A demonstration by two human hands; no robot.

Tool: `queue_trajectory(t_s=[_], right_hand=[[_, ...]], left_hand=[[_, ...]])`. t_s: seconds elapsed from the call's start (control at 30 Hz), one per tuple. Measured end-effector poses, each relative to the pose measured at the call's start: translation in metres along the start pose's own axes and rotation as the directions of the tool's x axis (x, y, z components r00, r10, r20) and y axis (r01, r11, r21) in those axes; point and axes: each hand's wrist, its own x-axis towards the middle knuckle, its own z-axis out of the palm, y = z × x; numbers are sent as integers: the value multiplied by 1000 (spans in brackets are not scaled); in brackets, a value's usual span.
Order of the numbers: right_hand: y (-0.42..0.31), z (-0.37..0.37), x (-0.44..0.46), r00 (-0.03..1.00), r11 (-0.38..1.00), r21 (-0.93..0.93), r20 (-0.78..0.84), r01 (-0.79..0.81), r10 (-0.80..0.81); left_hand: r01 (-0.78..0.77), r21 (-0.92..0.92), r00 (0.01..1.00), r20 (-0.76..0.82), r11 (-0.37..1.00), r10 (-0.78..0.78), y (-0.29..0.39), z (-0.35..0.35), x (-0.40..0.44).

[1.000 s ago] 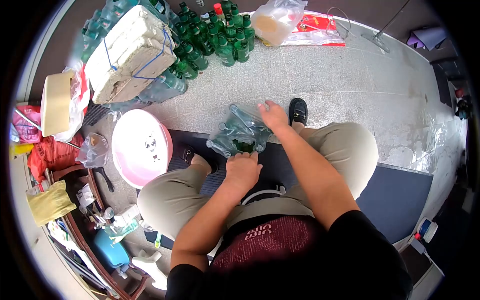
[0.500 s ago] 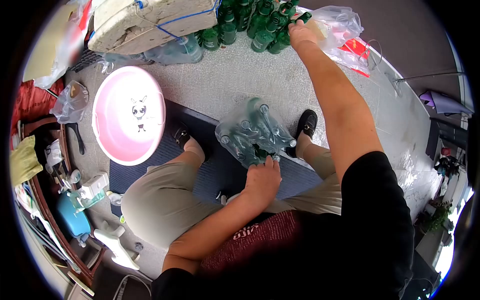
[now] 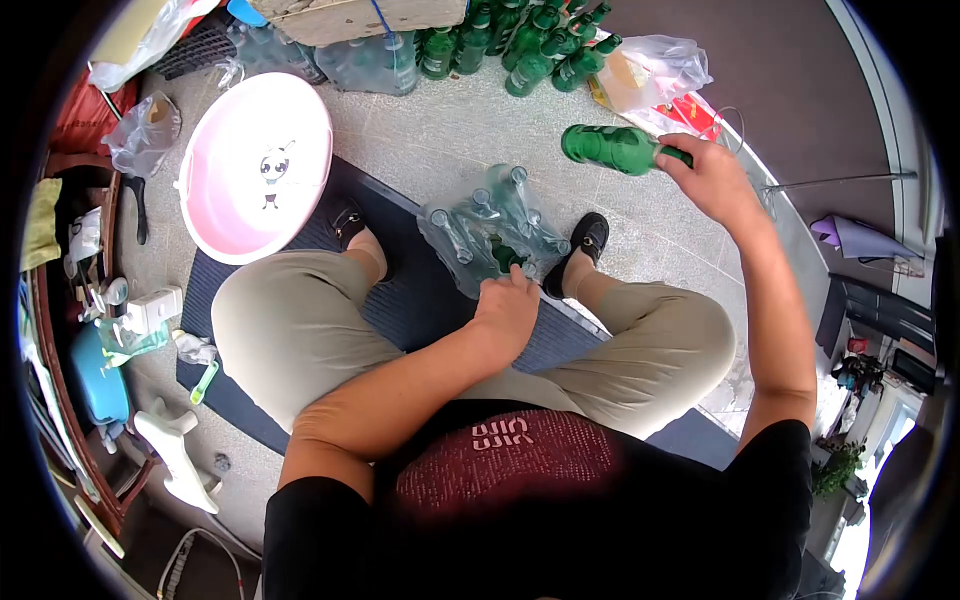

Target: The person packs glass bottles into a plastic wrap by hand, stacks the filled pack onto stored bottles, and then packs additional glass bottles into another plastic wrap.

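Observation:
My right hand is closed around the neck of a green glass bottle, held nearly level above the floor to the right, its base pointing left. Between my feet is a clear plastic wrap pack with several clear-looking bottles in it. Part of a dark green bottle shows at the pack's near opening. My left hand grips the near edge of the plastic wrap, close to that green glass; my fingers partly hide the edge.
Several green bottles stand at the back beside a plastic bag. Wrapped bottle packs sit under a worn foam box. A pink basin is on the left, and a dark mat lies under my feet.
My right hand has come back from the bottle group toward me and right, bringing one green bottle out by its neck. My left hand has stayed at the pack. The view has shifted.

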Motion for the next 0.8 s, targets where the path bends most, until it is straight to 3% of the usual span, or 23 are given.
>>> queue_trajectory(t_s=[0.1, 0.13, 0.2, 0.27, 0.4, 0.47, 0.6, 0.77, 0.8], right_hand=[[-22, -52, -70, 998, 973, 228, 68, -30, 15], [-26, -56, -87, 998, 975, 219, 60, -31, 18], [-39, -60, -111, 986, 889, 451, 99, 76, -135], [-51, -44, -123, 981, 866, 480, 50, 140, -187], [-79, -16, -128, 963, 918, 362, 143, 162, -227], [-83, -2, -124, 958, 942, 279, 164, 185, -236], [-93, 18, -119, 951, 955, 65, 95, 290, -296], [-118, 40, -118, 893, 865, -222, 96, 449, -439], [-129, 46, -123, 875, 826, -288, 165, 484, -456]], left_hand=[[-19, 55, 998, 56, 998, 16, 11, 2, -10], [-34, 91, 997, 73, 995, 28, 13, 2, -13], [-49, 129, 996, 78, 990, 39, 16, -1, -17], [-106, 126, 989, 114, 986, 92, 16, -4, -21], [-114, 169, 993, 40, 979, 109, 18, 6, -27], [-104, 200, 988, 135, 974, 78, 20, 6, -32], [-138, 212, 978, 183, 967, 100, 18, 8, -37], [-190, 154, 964, 215, 970, 155, 17, 2, -37], [-191, 152, 964, 213, 970, 157, 17, 0, -38]])
